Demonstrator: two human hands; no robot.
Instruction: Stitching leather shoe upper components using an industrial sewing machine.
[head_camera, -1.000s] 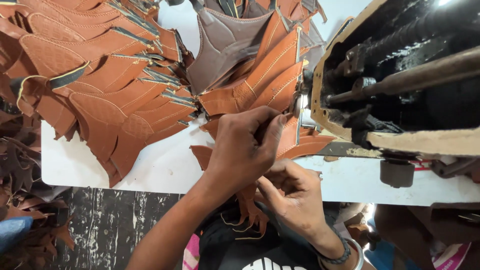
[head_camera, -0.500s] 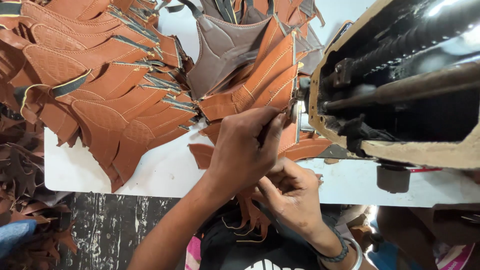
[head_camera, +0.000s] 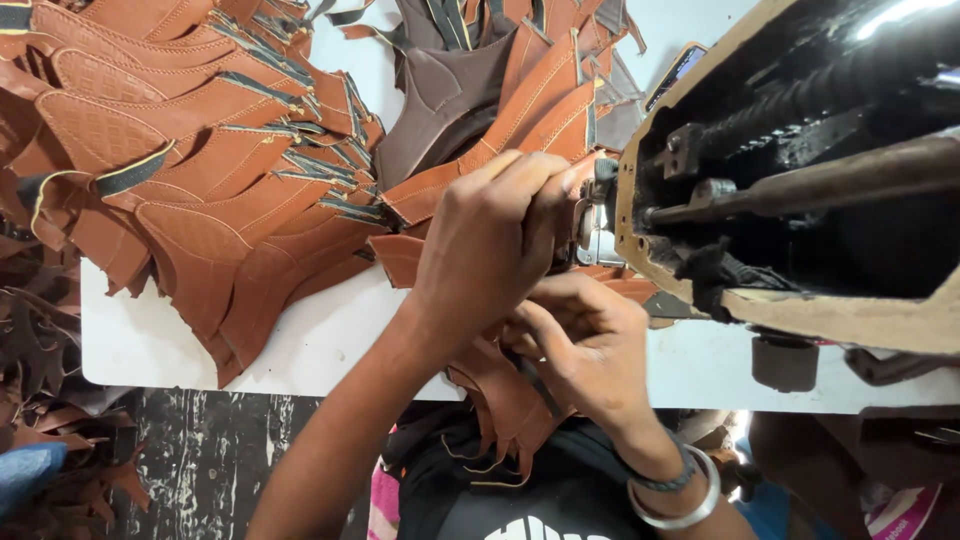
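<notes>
Tan stitched leather piece (head_camera: 500, 385) draping off table edge

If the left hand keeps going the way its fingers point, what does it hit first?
Most likely the sewing machine head: the left hand points right, its fingertips close to the needle area over the brown leather piece. Depth is hard to judge.

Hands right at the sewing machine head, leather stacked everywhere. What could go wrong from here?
1. The left hand has its fingertips right by the sewing machine needle area: a pricked finger seems possible.
2. The leather piece under the right hand hangs off the table edge; it may drag or slip.
3. The stacked leather pieces nearby could get snagged.
</notes>
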